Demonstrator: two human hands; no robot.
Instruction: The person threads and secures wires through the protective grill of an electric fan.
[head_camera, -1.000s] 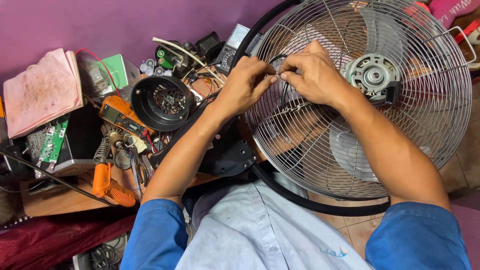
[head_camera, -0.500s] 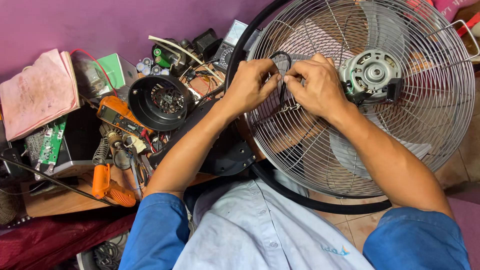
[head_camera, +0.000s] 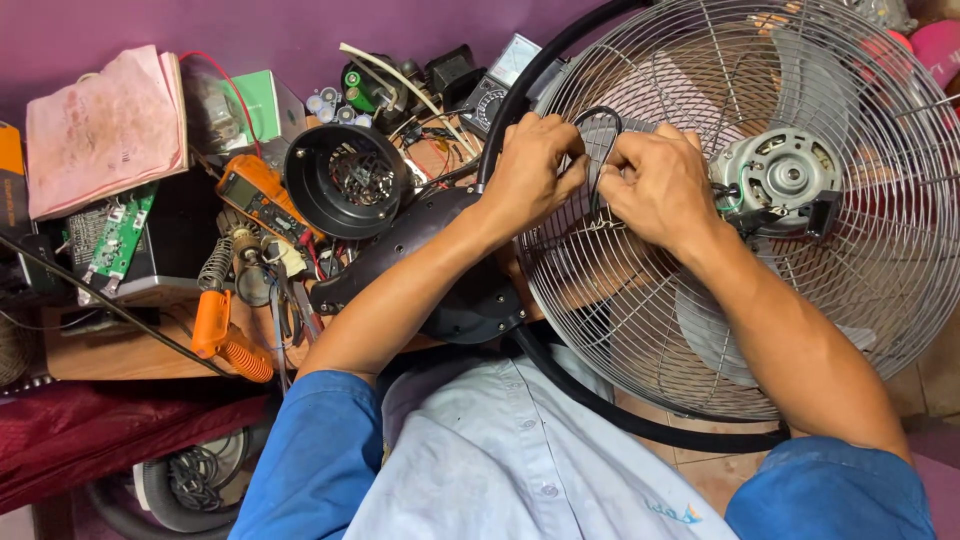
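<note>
1 fan grille (head_camera: 850, 300); 1 fan motor (head_camera: 778, 180); 1 orange multimeter (head_camera: 262, 200); 1 green circuit board (head_camera: 118, 238); 2 hands

I wear a work shirt in two blues: the short sleeves are a strong royal blue, the front panel a pale, washed blue-grey with a buttoned placket down the middle. Small stitched lettering, too tiny to make out, sits low on the chest. My forearms are bare, and my left hand (head_camera: 528, 172) and right hand (head_camera: 655, 190) carry no gloves, rings or watch.
</note>
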